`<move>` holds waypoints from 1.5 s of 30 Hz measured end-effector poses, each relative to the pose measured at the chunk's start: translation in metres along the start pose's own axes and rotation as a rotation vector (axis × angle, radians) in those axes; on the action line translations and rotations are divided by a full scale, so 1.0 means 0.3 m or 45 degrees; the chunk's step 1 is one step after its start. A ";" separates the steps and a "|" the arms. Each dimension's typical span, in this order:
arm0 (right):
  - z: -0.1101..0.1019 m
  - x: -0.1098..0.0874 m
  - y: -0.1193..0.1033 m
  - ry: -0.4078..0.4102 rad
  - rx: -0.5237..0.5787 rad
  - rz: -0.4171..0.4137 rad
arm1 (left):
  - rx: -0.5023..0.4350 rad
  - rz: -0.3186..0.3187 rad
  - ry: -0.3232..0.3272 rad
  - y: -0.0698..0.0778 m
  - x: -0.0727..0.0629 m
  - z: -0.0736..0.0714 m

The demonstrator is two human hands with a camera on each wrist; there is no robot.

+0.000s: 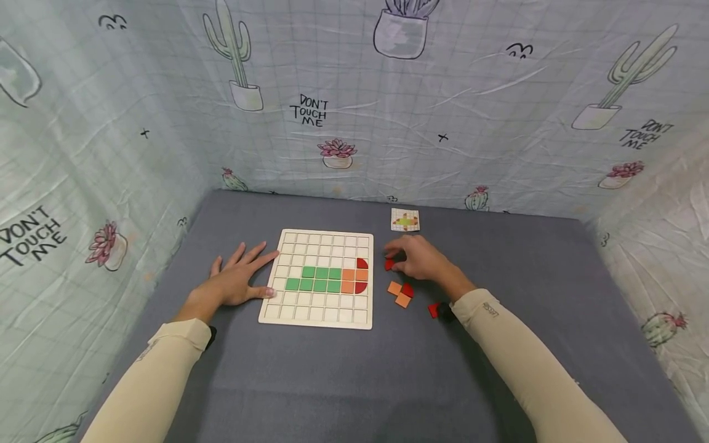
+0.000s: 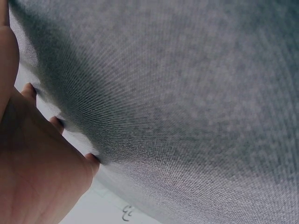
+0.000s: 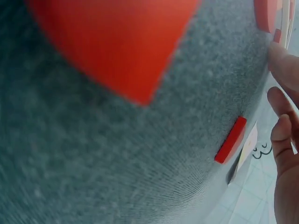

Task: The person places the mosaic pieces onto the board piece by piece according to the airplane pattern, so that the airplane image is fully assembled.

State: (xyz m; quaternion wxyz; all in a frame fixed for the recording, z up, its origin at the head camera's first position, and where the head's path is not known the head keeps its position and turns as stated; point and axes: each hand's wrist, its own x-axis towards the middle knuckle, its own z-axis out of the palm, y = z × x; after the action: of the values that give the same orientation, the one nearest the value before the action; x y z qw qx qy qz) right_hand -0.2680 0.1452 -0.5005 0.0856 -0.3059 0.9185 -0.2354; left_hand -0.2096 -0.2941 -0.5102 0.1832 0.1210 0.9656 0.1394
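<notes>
My left hand (image 1: 235, 282) lies spread, its thumb and index fingertip on the left edge of a pale gridded board (image 1: 316, 315). Green square tiles (image 1: 320, 285), orange square tiles (image 1: 348, 275) and two red quarter-round tiles (image 1: 361, 287) form a pattern on the board. Just right of the board, my right hand (image 1: 422, 257) pinches a small red tile (image 1: 389, 264) between thumb and curled fingers. The right wrist view shows the thumb over this red tile (image 3: 277, 35), with another red tile (image 3: 231, 140) lying below the hand.
Two loose orange tiles (image 1: 403, 300) and a red one (image 1: 407, 290) lie right of the board. Another red tile (image 1: 433, 310) is beside my right wrist. A small pattern card (image 1: 405, 219) sits behind my right hand, before the printed cloth wall (image 1: 382, 123).
</notes>
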 end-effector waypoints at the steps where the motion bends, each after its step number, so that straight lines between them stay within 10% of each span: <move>1: 0.000 0.002 0.002 0.001 -0.003 0.008 | -0.003 -0.002 -0.003 0.001 -0.001 -0.002; 45: 0.082 0.160 -0.198 0.086 0.240 -0.264 | 0.004 0.004 0.006 -0.002 0.001 -0.002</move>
State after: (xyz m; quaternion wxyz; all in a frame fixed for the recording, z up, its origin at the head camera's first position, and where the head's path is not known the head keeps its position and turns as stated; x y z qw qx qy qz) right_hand -0.2677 0.0652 -0.4939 0.0583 -0.3818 0.8581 -0.3383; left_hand -0.2104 -0.2947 -0.5100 0.1805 0.1223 0.9661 0.1385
